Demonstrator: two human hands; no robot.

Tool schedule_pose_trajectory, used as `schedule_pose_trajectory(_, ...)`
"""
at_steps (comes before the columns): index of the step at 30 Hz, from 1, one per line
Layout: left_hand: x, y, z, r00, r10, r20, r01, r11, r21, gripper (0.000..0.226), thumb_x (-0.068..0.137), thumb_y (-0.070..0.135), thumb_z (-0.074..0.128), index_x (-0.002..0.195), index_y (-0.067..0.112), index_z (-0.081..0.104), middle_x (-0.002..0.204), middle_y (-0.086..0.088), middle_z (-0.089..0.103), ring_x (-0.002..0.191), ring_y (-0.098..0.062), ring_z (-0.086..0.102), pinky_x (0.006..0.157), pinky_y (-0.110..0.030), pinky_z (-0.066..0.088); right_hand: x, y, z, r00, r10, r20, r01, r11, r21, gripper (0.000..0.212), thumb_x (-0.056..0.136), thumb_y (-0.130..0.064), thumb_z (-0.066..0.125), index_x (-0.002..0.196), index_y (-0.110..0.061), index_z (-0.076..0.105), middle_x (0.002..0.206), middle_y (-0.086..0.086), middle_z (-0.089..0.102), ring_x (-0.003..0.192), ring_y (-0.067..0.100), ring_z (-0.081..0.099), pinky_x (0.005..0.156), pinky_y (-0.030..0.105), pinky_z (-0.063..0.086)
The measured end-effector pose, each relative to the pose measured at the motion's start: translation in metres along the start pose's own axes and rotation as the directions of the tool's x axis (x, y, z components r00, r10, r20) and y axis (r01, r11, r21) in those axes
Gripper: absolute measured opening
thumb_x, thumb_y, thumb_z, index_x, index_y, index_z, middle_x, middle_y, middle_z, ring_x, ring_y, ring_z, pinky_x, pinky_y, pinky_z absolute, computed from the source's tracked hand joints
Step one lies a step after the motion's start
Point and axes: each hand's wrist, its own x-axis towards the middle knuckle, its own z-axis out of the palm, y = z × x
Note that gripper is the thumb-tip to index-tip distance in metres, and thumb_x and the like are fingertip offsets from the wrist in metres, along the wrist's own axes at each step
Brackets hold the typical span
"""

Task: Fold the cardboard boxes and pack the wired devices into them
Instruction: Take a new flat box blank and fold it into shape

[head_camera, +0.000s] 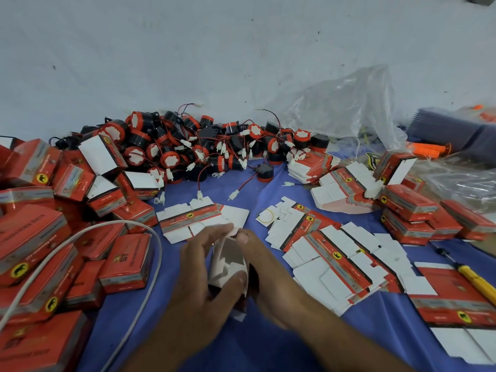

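Note:
Both my hands hold one half-folded cardboard box (228,261) over the blue cloth, its white inside facing me. My left hand (198,267) grips its left side, thumb across the front. My right hand (264,267) grips its right side, fingertips at the top flap. A heap of black-and-red wired devices (204,146) with white plugs lies at the back against the wall. Flat unfolded boxes (330,253) are spread to the right, and one flat box (198,218) lies just beyond my hands.
Closed red boxes (53,237) are piled at the left and more boxes (413,210) at the right. A white cable (150,264) loops at the left. A yellow-handled screwdriver (475,280) lies at the right. A clear plastic bag (349,103) stands behind.

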Motion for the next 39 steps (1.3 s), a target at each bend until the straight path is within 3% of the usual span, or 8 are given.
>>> schedule_pose_trajectory(7,0.004,0.0,0.001,0.981,0.186,0.06,-0.196,0.927,0.321,0.033,0.088,0.036,0.05,0.119,0.026,0.06,0.136,0.007,0.043,0.133,-0.016,0.037,0.106,-0.014,0.028,-0.002,0.001,-0.001,0.995,-0.056,0.087,0.036,0.976,0.215,0.048,0.091,-0.044,0.059,0.129,-0.014,0.057,0.116,0.005,0.07,0.107,0.02,0.066,0.084,0.03,0.056)
schedule_pose_trajectory(13,0.005,-0.004,-0.003,0.997,0.054,-0.055,-0.037,0.958,0.286,0.036,0.087,0.043,0.045,0.112,0.021,0.059,0.122,0.005,0.05,0.118,-0.011,0.05,0.095,-0.017,0.039,0.001,0.005,0.002,0.999,-0.017,0.04,0.013,0.995,0.099,0.058,0.074,-0.058,0.066,0.125,-0.032,0.058,0.119,-0.009,0.071,0.116,0.016,0.066,0.095,0.034,0.055)
schedule_pose_trajectory(18,0.002,0.0,0.002,0.998,0.042,-0.056,-0.022,0.948,0.317,0.04,0.077,0.042,0.042,0.114,0.028,0.05,0.128,0.024,0.036,0.121,0.001,0.036,0.095,-0.005,0.029,-0.002,0.004,0.008,0.999,-0.009,-0.04,0.006,0.997,-0.078,0.018,0.09,-0.035,0.058,0.098,-0.05,0.065,0.088,-0.024,0.071,0.082,-0.006,0.068,0.06,0.015,0.055)
schedule_pose_trajectory(23,0.002,0.002,0.0,0.995,0.103,-0.011,-0.092,0.927,0.362,0.046,0.082,0.04,0.047,0.119,0.015,0.055,0.126,0.008,0.043,0.119,-0.003,0.036,0.099,-0.006,0.024,0.002,0.008,0.011,0.99,0.022,-0.14,-0.026,0.999,-0.026,0.049,0.104,-0.031,0.046,0.075,-0.067,0.062,0.078,-0.03,0.067,0.075,-0.017,0.062,0.057,0.01,0.051)
schedule_pose_trajectory(28,0.0,0.002,0.0,0.988,0.154,-0.003,-0.147,0.953,0.265,0.059,0.08,0.042,0.06,0.131,0.014,0.049,0.134,0.011,0.04,0.129,-0.007,0.039,0.104,-0.011,0.031,0.011,0.011,0.005,0.97,0.059,-0.234,-0.071,0.997,-0.04,0.03,0.092,-0.016,0.053,0.099,-0.037,0.072,0.094,-0.006,0.076,0.093,0.018,0.072,0.069,0.032,0.06)
schedule_pose_trajectory(32,0.002,0.001,-0.003,0.991,0.135,-0.026,-0.13,0.984,0.125,0.068,0.079,0.04,0.066,0.135,0.01,0.043,0.139,-0.004,0.044,0.132,-0.026,0.046,0.104,-0.035,0.044,0.011,0.009,0.002,0.963,0.078,-0.257,-0.092,0.995,-0.043,0.031,0.09,-0.011,0.054,0.104,-0.034,0.07,0.098,-0.005,0.076,0.094,0.021,0.072,0.077,0.04,0.063)
schedule_pose_trajectory(37,0.003,-0.008,-0.003,0.997,0.072,-0.004,-0.07,0.981,0.181,0.053,0.079,0.052,0.062,0.128,0.037,0.049,0.138,0.014,0.043,0.135,-0.014,0.041,0.104,-0.012,0.034,0.01,0.009,-0.001,0.969,0.059,-0.242,-0.078,0.995,-0.068,0.014,0.096,-0.026,0.06,0.107,-0.034,0.065,0.103,-0.007,0.073,0.094,0.014,0.072,0.072,0.029,0.06)
schedule_pose_trajectory(39,0.004,-0.012,-0.004,1.0,0.007,-0.017,-0.005,0.994,0.112,0.051,0.078,0.053,0.064,0.125,0.041,0.049,0.136,0.014,0.045,0.13,-0.011,0.046,0.099,-0.018,0.042,0.009,0.006,-0.001,0.975,0.076,-0.208,-0.08,0.997,-0.009,0.021,0.093,-0.042,0.063,0.108,-0.027,0.064,0.108,0.0,0.074,0.097,0.019,0.072,0.079,0.035,0.061)
